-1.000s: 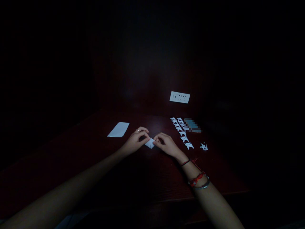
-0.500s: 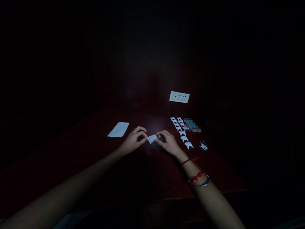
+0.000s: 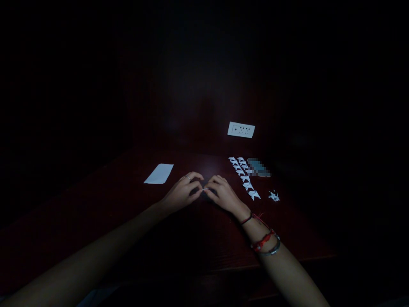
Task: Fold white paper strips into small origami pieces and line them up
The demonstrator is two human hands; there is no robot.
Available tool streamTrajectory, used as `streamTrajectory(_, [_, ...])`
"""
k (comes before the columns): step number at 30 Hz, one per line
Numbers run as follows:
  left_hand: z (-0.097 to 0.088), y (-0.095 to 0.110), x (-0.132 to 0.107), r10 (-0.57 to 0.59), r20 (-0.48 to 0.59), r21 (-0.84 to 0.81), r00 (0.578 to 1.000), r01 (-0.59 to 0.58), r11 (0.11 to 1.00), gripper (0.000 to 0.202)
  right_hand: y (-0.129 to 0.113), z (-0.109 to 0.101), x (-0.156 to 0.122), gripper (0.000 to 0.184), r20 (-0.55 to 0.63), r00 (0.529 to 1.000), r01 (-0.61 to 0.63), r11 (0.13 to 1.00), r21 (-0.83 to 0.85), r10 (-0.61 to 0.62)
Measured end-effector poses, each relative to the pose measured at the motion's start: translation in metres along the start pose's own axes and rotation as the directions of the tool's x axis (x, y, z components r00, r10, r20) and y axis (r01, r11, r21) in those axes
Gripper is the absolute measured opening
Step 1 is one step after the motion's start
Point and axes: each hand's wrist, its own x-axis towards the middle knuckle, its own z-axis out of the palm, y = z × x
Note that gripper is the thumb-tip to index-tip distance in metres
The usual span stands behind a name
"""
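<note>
In dim light, my left hand (image 3: 183,192) and my right hand (image 3: 223,194) meet fingertip to fingertip over a dark red table (image 3: 198,238). Both pinch a small white folded paper piece (image 3: 205,189), of which only a thin edge shows between the fingers. The left hand wears a ring; the right wrist carries red and metal bracelets (image 3: 266,243).
A white paper sheet (image 3: 159,173) lies to the left of the hands. Two rows of several small folded white pieces (image 3: 244,177) lie to the right, beside a blurred flat object (image 3: 258,167) and a small crumpled scrap (image 3: 273,196). A white wall socket (image 3: 241,129) sits behind the table.
The paper piece showed as a white flat shape between my fingers; now my hands have closed together over it and only a sliver shows.
</note>
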Motion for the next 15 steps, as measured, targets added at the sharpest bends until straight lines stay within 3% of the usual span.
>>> streamTrajectory(10, [0.001, 0.004, 0.001, 0.021, 0.026, -0.014, 0.999, -0.021, 1.0, 0.009, -0.003, -0.002, 0.002, 0.01, 0.036, 0.999, 0.014, 0.999, -0.042, -0.013])
streamTrajectory(15, [-0.007, -0.004, -0.003, 0.012, 0.037, -0.032, 0.999, -0.01, 0.999, 0.009, 0.017, -0.007, -0.002, 0.008, 0.016, 1.0, -0.02, 0.999, -0.043, 0.021])
